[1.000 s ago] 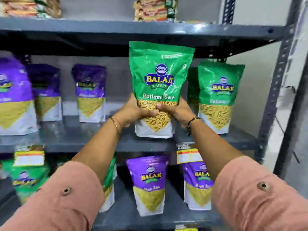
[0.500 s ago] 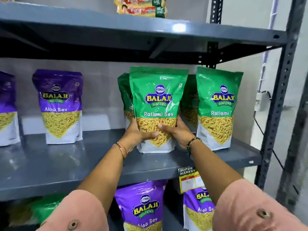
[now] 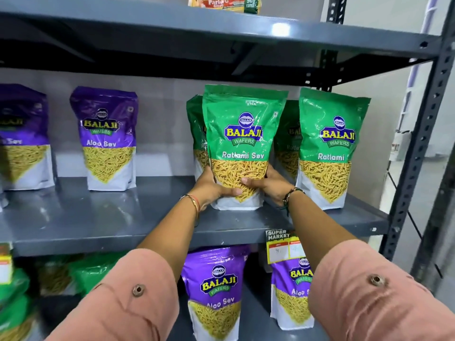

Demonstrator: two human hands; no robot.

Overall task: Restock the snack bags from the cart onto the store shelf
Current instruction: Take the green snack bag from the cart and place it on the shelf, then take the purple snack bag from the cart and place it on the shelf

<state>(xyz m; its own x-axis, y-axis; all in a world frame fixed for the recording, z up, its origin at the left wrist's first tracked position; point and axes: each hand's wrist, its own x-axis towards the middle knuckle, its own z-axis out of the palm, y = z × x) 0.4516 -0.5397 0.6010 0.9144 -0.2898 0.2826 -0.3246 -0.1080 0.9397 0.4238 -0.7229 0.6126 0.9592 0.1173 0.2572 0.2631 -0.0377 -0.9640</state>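
A green glossy plastic pouch of Ratlami Sev (image 3: 242, 146) stands upright at the centre of the grey metal shelf (image 3: 98, 217), its white base on the shelf surface near the front edge; the left hand (image 3: 214, 190) clasps its lower left side with the thumb laid across the printed front, and the right hand (image 3: 267, 184) clasps the lower right side the same way, so each grip is pressed together on the pouch; both forearms come up from six o'clock out of salmon-pink sleeves with small round buttons (image 3: 138, 290).

Directly behind the pouch, at twelve o'clock, two more green pouches (image 3: 195, 134) stand partly hidden; at three o'clock a further green Ratlami pouch (image 3: 330, 148) stands just beside the right hand; at nine o'clock, well apart, a purple Aloo Sev pouch (image 3: 107, 139) stands upright, with another purple one (image 3: 23, 141) at the frame's left edge.

The shelf surface is smooth, dark grey and faintly reflective; a yellow price tag (image 3: 283, 247) hangs from its front lip at five o'clock; below it purple Aloo Sev pouches (image 3: 216, 291) fill the lower tier. Above, another grey board (image 3: 221, 30) carries a red-and-yellow biscuit pack (image 3: 224, 3); a perforated upright post (image 3: 418, 148) stands at three o'clock, with a pale wall behind.
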